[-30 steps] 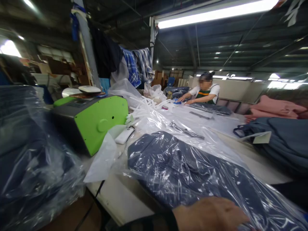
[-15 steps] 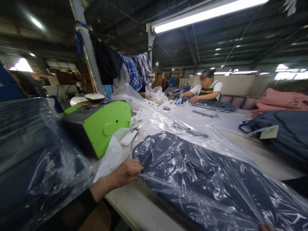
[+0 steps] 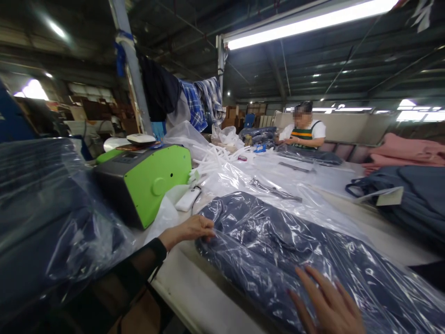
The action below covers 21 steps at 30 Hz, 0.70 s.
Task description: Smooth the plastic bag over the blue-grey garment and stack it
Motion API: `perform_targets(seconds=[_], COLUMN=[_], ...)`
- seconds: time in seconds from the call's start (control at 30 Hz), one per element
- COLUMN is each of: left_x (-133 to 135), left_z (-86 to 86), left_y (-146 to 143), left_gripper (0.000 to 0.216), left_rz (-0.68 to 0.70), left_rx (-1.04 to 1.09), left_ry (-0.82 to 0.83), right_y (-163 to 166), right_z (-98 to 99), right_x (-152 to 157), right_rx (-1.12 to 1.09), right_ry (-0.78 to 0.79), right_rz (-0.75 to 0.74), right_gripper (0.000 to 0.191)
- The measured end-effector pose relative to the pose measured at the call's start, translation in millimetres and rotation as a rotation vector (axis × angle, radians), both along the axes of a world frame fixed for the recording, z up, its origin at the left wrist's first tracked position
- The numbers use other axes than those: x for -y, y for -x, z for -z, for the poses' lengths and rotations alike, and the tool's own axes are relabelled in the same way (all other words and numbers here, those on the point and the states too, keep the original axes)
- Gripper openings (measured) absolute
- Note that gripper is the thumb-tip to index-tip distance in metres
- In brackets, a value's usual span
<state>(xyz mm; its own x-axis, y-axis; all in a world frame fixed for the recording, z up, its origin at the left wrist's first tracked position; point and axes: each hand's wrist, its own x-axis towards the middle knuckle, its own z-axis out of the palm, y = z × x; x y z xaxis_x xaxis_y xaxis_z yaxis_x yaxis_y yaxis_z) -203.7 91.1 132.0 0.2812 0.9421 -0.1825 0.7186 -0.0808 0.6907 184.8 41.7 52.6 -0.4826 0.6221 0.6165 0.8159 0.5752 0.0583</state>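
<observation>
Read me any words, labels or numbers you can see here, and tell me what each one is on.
No text can be read anywhere.
Green machine: its dark top panel shows no legible marks.
Paper tag on the blue garment pile at right: looks blank from here, too small to tell.
Boxes at the back: too far and blurred to read.
Plastic bag under the left hand and right hand: clear, no print visible.

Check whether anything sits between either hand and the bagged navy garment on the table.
Nothing visible does. The left hand already grips the edge of the bagged navy garment at its near-left end, and the right hand lies flat on the plastic over it.
</observation>
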Motion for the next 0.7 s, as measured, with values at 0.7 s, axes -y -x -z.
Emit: perform_targets(seconds=[0.7], left_x=[-30], left_z=[-10.5], left_y=[-9], left_gripper=[0.029], left_rz=[-0.017], left_rx=[-0.146], left_ry=[0.021], right_y=[122], right_z=[-4.8], right_x=[-53], right_rx=[-0.302], right_ry=[0.581], right_rz=[0.176], right_gripper=[0.026])
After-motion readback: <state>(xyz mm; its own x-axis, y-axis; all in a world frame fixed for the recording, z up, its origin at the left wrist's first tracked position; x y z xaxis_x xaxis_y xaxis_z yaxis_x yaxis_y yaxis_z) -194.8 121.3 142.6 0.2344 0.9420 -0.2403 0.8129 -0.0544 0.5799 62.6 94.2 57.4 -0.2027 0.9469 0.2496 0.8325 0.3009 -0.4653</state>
